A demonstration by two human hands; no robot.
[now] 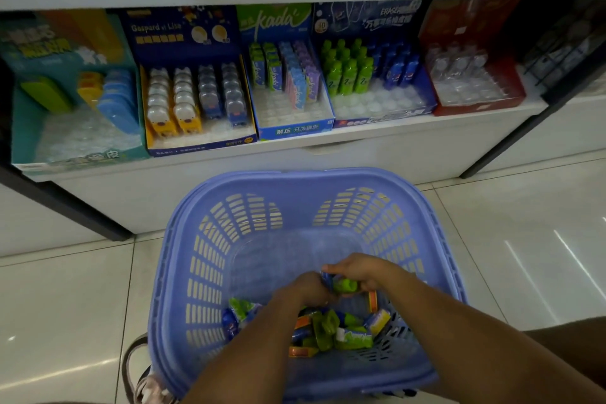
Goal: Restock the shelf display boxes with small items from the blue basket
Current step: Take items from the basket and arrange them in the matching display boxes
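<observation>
Both hands are down inside the blue slotted plastic basket point(305, 207), which stands on the pale tiled floor point(65, 298) in front of the white shelf point(328, 154). The left hand point(310, 287) has its fingers curled, knuckles up, around something small and blue at its fingertips; what exactly it pinches I cannot tell. The right hand point(357, 272) meets it fingertip to fingertip, its fingers curled over a small green bottle-shaped item point(346, 286) held just under the palm. An orange-edged packet point(373, 301) lies just below the right fingers.

Beneath and nearer than both sets of fingers, a loose heap of small green, blue and orange wrapped items point(328, 328) covers the near part of the basket floor. Beyond the fingertips the basket floor is bare.

Well beyond the fingers, up on the shelf, stand the cardboard display boxes: a teal one point(75, 154) far left, a dark blue one with bear-shaped items point(196, 147), a blue "kada" one point(295, 131), a blue one with green bottle shapes point(387, 115), and a red one point(478, 105).
</observation>
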